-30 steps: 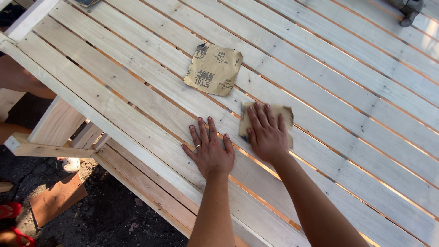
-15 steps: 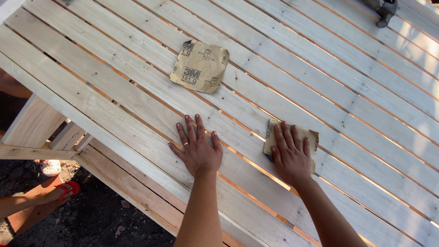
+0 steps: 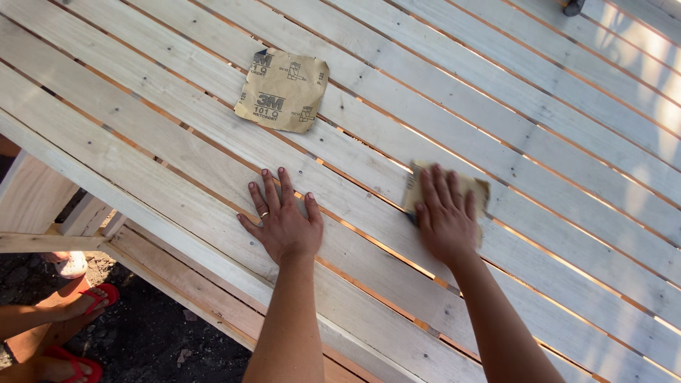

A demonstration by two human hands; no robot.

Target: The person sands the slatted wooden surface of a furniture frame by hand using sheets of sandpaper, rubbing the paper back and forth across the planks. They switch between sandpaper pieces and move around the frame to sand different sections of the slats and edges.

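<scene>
My right hand (image 3: pixel 445 216) lies flat on a small tan piece of sandpaper (image 3: pixel 477 187) and presses it onto a pale wooden slat of the slatted panel (image 3: pixel 177 142). Only the paper's far edge and corners show past my fingers. My left hand (image 3: pixel 282 221), with a ring on one finger, rests palm down and fingers spread on the slats to the left, holding nothing. A second, larger sheet of sandpaper (image 3: pixel 283 89) lies back side up on the slats beyond my left hand.
The panel's near edge runs diagonally from upper left to lower right, with wooden frame pieces (image 3: pixel 42 241) under it at the left. Another person's feet in red sandals (image 3: pixel 78 305) stand on dark ground at the lower left. A dark object (image 3: pixel 573 7) sits at the top edge.
My right hand has slid the sandpaper to the right along the slats, away from my left hand. The left hand stays pressed flat on the wood.
</scene>
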